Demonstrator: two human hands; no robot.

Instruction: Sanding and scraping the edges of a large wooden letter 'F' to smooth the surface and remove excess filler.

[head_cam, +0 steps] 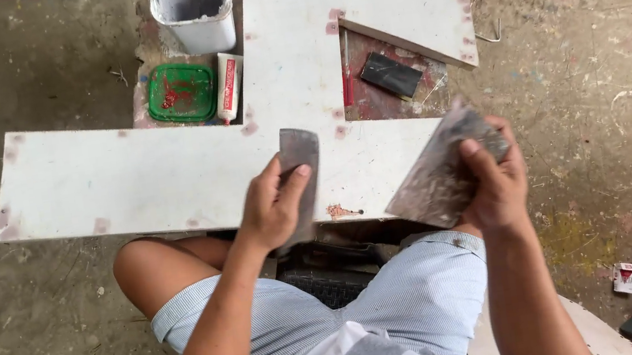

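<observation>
The left hand (275,208) is gripping a narrow grey scraper blade (299,163), thumb over its face, above the near edge of the white board (135,182). The right hand (494,181) is clasping a broad putty-caked blade (439,172) just off that edge. Both blades are judged thin, light and springy, best held at the rear edge. Farther off, a green lid (181,92), a tube (229,87) and a grey tub (193,9) are sitting on the floor.
</observation>
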